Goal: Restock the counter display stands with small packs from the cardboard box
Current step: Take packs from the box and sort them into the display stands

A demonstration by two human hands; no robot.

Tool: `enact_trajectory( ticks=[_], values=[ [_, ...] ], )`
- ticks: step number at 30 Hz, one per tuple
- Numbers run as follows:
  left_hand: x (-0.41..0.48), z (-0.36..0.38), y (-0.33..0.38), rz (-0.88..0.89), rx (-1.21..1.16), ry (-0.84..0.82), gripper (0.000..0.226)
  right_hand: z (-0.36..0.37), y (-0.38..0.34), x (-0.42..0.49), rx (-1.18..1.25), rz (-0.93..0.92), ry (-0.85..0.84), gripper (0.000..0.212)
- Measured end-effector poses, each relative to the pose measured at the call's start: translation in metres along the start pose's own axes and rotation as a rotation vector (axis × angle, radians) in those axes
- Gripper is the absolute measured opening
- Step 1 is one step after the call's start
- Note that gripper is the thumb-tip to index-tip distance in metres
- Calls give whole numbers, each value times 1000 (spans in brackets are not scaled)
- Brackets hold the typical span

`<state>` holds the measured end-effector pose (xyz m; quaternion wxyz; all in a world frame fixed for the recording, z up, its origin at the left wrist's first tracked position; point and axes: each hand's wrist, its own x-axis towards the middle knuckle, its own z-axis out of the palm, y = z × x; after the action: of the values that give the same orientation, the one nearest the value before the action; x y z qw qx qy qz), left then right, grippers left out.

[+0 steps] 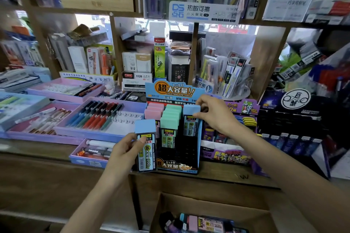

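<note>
A blue and black display stand (178,166) sits on the wooden counter, with rows of pink-capped packs (152,112) and green-capped packs (170,119). My left hand (126,152) grips a blue-capped pack (145,145) upright in front of the stand's left side. My right hand (212,112) pinches the blue cap of another pack (190,122) that stands in the stand's right column. The cardboard box (212,206) lies open below the counter, with several more packs (200,223) inside.
Purple trays of pens (98,117) lie on the counter to the left. A purple display stand (238,130) and dark boxes (289,115) crowd the right. Wooden shelves (98,0) full of stationery rise behind.
</note>
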<state>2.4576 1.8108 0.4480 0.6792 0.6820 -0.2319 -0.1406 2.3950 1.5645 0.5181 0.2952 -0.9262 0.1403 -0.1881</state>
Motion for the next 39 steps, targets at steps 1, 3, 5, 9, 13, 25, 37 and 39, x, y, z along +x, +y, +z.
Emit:
enact_trajectory(
  ticks=[1,3,5,9,13,25,37,39],
  values=[
    [1,0,0,2,1,5,18,0,0,0,-2,-2,1,22],
    [2,-1,-2,-1,6,12,14,2,-2,0,-1,-8,9,22],
    [2,1,-2,-4,11,14,16,4,-3,0,25,-13,1,22],
    [2,5,-1,0,25,14,23,12,0,0,1,-35,9,21],
    [2,9,3,-9,42,17,18,23,7,0,-283,-112,118,22],
    [2,32,14,-15,17,-1,11,18,-6,-18,-348,-265,165,27],
    [11,47,30,208,328,-69,18,-24,-37,-36,306,-106,-11,11],
    [8,35,19,285,610,-67,27,-31,-30,-34,284,-99,56,11]
  ],
)
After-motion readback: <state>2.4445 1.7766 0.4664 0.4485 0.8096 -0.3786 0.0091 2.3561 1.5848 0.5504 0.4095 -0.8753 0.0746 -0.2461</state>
